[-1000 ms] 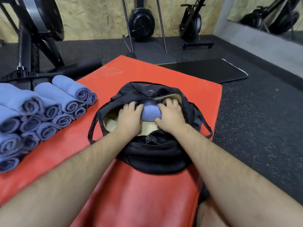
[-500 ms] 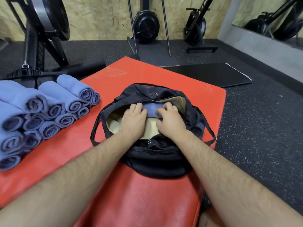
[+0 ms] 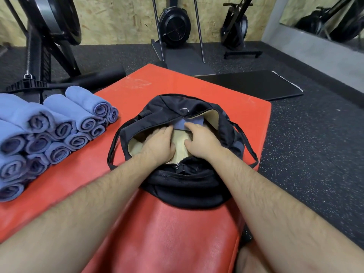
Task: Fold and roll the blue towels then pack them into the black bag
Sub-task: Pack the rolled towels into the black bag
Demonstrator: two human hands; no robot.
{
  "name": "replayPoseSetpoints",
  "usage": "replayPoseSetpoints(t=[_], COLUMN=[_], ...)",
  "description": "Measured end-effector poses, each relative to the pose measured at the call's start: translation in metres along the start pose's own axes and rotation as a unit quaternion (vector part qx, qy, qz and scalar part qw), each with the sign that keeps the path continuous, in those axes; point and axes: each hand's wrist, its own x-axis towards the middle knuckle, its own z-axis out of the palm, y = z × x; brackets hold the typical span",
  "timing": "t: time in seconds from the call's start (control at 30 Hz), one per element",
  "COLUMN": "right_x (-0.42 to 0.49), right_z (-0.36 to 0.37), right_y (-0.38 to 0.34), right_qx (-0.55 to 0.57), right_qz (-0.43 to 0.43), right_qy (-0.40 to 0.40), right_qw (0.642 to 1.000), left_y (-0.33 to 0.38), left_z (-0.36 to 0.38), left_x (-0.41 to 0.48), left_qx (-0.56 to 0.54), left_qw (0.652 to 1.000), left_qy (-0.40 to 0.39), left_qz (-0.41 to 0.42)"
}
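Both hands reach into the open black bag (image 3: 185, 186), which lies on the red mat (image 3: 177, 237). The left hand (image 3: 159, 143) has its fingers stretched forward, close together, touching the blue towel (image 3: 194, 121). The right hand (image 3: 203, 139) presses flat fingers on this towel, which sits just beyond the fingertips, deep inside the bag. Rolled towels (image 3: 51, 133) are stacked well left of the left hand.

I see a red mat (image 3: 177, 243) lying flat on the dark speckled floor (image 3: 315, 154). Directly on the mat sit the open black bag (image 3: 187, 190), near its middle, and a stack of rolled blue towels (image 3: 39, 119) at its left edge, apart from the bag.
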Motion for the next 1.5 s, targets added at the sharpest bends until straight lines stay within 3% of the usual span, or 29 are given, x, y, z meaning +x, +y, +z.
replayPoseSetpoints(t=[0.13, 0.27, 0.4, 0.6, 0.83, 0.93, 1.13, 1.4, 1.5], right_x=[-0.014, -0.028, -0.034, -0.023, -0.005, 0.011, 0.043, 0.029, 0.001], right_z=[-0.016, -0.029, -0.033, -0.013, 0.037, 0.061, 0.080, 0.030, -0.007], right_y=[-0.009, -0.041, -0.097, -0.205, -0.320, -0.345, -0.356, -0.309, -0.256], right_qx=[0.017, 0.012, -0.009, 0.024, 0.062, 0.039, 0.072, 0.183, 0.180], right_qz=[0.006, -0.027, -0.104, -0.200, -0.247, -0.219, -0.156, -0.195, -0.220], right_qy=[0.023, 0.042, 0.065, 0.047, 0.024, 0.012, -0.062, 0.020, 0.026], right_qw=[1.000, 0.999, 0.992, 0.978, 0.967, 0.975, 0.983, 0.963, 0.959], left_y=[0.007, 0.002, -0.027, -0.090, -0.182, -0.209, -0.235, -0.228, -0.202], left_z=[-0.015, -0.050, -0.098, -0.174, -0.228, -0.231, -0.225, -0.230, -0.233], left_x=[-0.017, -0.037, -0.061, -0.112, -0.160, -0.167, -0.165, -0.143, -0.124], left_qx=[-0.083, -0.098, -0.058, 0.024, 0.104, 0.104, 0.057, 0.123, 0.141], left_qw=[0.995, 0.990, 0.985, 0.980, 0.975, 0.974, 0.979, 0.975, 0.982], left_qy=[0.043, 0.091, 0.153, 0.196, 0.166, 0.148, 0.140, 0.179, 0.125], left_qz=[0.023, 0.042, 0.048, -0.008, -0.108, -0.134, -0.135, -0.045, -0.003])
